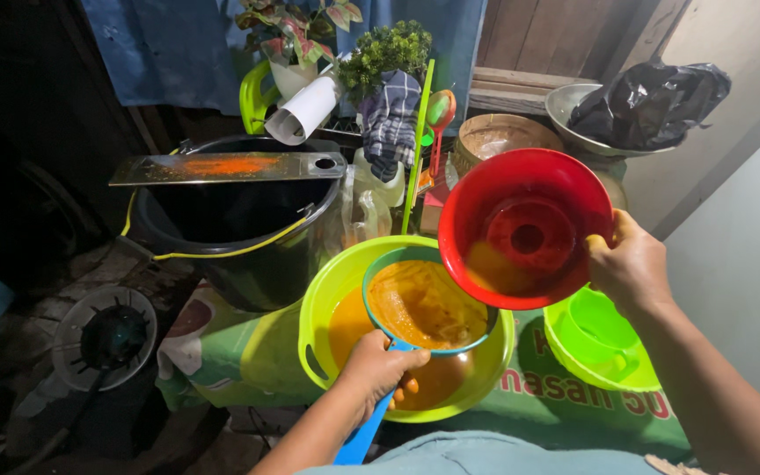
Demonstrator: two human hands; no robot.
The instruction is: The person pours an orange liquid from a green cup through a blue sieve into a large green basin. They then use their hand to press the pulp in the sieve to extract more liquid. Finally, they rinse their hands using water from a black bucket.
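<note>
Your left hand (378, 368) was clenched round the blue handle of a teal-rimmed strainer (427, 303), holding it over the lime-green basin (327, 290) w/ its mesh full of orange-yellow pulp. The basin sat near the front edge of the table (573, 400), which had a green printed cover, & held orange liquid under the strainer. Your right hand (631, 268) gripped the rim of a red bowl (525, 227), fingers pinched on its right edge, bowl tilted toward you & raised above the basin's back-right side, a bit of orange liquid pooled at its lower left inside. Just under that hand, toward the table's right edge, stood a small green cup (598, 330) inside a second lime-green basin. At the table's left, touching or just beside the main basin, was a black bucket (239, 233) w/ a flat metal grater (222, 167) laid across its top, orange smear on it. Behind, along the back edge: a white paper roll (307, 110), a checked cloth (390, 119) draped over a plastic jug, potted plants (384, 48), a woven basket (499, 134) & a metal bowl holding a black plastic bag (648, 101). Down left on the floor lay a round fan-like grille (103, 339), dim, hard to make out.
</note>
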